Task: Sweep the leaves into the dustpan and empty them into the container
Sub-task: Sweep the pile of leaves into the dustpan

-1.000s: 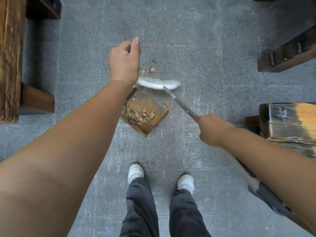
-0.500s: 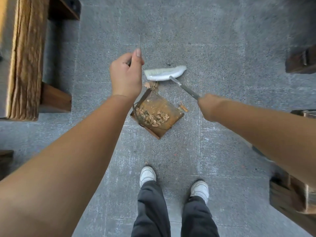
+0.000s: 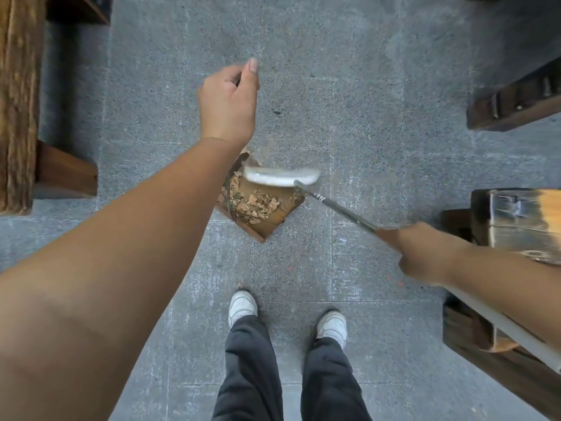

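A brown dustpan (image 3: 267, 223) sits on the grey paved floor just ahead of my feet, with a pile of dry leaves (image 3: 255, 203) inside it. My left hand (image 3: 227, 104) is closed around the top of the dustpan's upright handle, which is mostly hidden behind the hand and forearm. My right hand (image 3: 425, 253) grips the broom's long handle (image 3: 343, 211). The white broom head (image 3: 282, 176) lies across the dustpan's open front edge, blurred.
Wooden benches stand at the left (image 3: 18, 101), at the upper right (image 3: 516, 101) and at the right (image 3: 516, 223). My white shoes (image 3: 243, 305) stand on the floor just behind the dustpan. No container is in view.
The broom head has swept back from the floor beyond the dustpan onto its front edge. The loose leaves seen in front of the pan are gone from the floor.
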Motion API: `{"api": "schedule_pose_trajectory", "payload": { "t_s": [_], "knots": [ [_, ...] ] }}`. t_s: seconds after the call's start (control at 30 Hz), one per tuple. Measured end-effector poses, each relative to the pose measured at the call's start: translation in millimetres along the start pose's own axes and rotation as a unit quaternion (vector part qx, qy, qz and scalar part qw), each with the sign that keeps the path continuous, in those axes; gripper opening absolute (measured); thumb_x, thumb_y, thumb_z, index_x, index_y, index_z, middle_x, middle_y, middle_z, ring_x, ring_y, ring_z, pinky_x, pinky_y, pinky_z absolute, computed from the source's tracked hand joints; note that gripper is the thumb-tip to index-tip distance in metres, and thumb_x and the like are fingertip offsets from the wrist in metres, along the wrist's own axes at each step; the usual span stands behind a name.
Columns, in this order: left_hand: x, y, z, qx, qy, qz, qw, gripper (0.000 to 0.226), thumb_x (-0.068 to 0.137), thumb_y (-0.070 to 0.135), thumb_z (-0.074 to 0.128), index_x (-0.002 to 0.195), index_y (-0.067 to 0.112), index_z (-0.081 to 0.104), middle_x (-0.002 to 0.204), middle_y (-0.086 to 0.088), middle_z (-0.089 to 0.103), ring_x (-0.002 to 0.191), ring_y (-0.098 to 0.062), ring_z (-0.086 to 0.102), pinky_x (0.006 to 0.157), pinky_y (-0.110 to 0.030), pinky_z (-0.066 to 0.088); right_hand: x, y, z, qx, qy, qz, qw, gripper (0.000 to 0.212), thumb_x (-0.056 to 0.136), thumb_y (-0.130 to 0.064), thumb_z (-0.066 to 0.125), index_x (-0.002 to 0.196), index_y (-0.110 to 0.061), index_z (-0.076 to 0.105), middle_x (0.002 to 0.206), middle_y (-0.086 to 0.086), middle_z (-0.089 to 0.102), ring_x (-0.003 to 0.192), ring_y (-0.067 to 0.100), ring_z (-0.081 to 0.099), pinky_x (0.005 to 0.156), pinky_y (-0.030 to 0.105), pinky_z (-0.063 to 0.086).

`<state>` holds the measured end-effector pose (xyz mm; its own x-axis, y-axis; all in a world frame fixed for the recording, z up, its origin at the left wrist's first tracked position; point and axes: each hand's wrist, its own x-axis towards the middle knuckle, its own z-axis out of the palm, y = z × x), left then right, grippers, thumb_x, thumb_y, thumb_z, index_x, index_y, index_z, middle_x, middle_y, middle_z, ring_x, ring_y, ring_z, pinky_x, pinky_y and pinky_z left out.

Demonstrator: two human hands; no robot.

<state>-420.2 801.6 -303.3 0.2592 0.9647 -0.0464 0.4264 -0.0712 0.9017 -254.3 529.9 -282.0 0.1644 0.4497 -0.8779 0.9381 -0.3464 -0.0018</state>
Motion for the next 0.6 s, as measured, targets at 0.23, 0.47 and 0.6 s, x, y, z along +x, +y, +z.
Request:
{"api": "schedule_pose_trajectory", "payload": {
  "t_s": [0.23, 0.47, 0.6],
  "knots": [
    [0.6, -1.7, 1.7, -0.006, 0.002, -0.011, 1.000, 0.039, 0.089, 0.041, 0.046, 0.063, 0.014, 0.058, 0.049, 0.006, 0.039, 0.052, -0.013, 0.036, 0.056, -0.028, 0.029, 52.5, -14.2, -55.6, -0.019, 0.101, 0.056, 0.993, 0.049, 0.089, -0.003, 0.048, 0.137, -0.014, 0.048, 0.078, 0.005, 0.050, 0.059, 0.016, 0.053, 0.041, 0.024, 0.037],
    [1.9, -8.4, -2.6, 0.007, 0.018, -0.016, 1.000, 0.040, 0.090, 0.041, 0.046, 0.053, 0.029, 0.053, 0.047, 0.008, 0.041, 0.050, -0.012, 0.038, 0.056, -0.027, 0.030, 91.2, -59.7, -55.8, -0.082, 0.093, 0.014, 0.992, 0.036, 0.093, -0.003, 0.051, 0.129, -0.002, 0.050, 0.074, 0.006, 0.040, 0.057, 0.014, 0.047, 0.042, 0.024, 0.038],
    [1.7, -14.2, -8.8, 0.003, 0.026, -0.017, 0.999, 0.040, 0.091, 0.039, 0.046, 0.054, 0.026, 0.053, 0.048, 0.005, 0.041, 0.052, -0.014, 0.039, 0.055, -0.026, 0.029, 61.3, -43.0, -32.2, -0.166, 0.025, -0.009, 0.986, 0.037, 0.094, -0.003, 0.049, 0.131, -0.004, 0.049, 0.078, 0.003, 0.046, 0.057, 0.013, 0.047, 0.040, 0.022, 0.030]
  ]
}}
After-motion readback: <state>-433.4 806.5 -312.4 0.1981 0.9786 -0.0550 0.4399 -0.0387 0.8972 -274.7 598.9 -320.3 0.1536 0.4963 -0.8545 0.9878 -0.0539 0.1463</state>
